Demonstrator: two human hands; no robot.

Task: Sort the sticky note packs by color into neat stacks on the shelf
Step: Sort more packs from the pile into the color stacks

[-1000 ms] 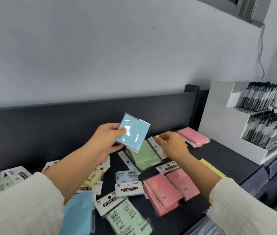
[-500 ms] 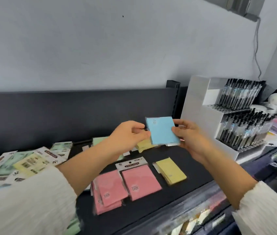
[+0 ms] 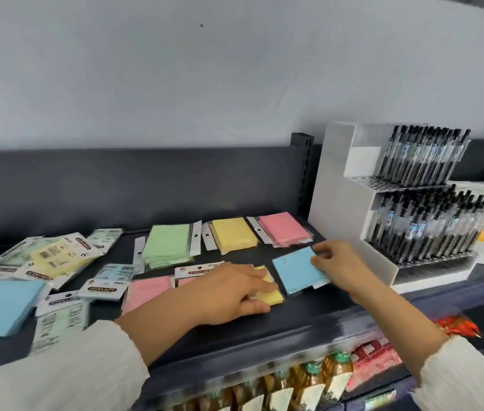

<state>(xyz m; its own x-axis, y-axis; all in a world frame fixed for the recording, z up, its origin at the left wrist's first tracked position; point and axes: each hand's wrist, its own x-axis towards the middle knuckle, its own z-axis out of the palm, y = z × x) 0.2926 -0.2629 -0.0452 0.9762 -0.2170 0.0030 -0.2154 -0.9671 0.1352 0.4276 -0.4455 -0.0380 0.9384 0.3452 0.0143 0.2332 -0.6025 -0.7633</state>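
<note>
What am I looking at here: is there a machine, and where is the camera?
There is no machine here. A person works with bare hands, and the picture comes from a camera worn on their head, looking down. On the dark shelf lie sticky note packs: a green stack, a yellow stack and a pink stack at the back, with loose packs on the left. The right hand pinches a blue pack. The left hand rests on a yellow pack. A white pen display stands on the right.

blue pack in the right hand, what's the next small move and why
Probably lay it flat and let go. The right hand pinches the blue pack low at the shelf, in front of the pink stack, and that back row has no blue stack.
</note>
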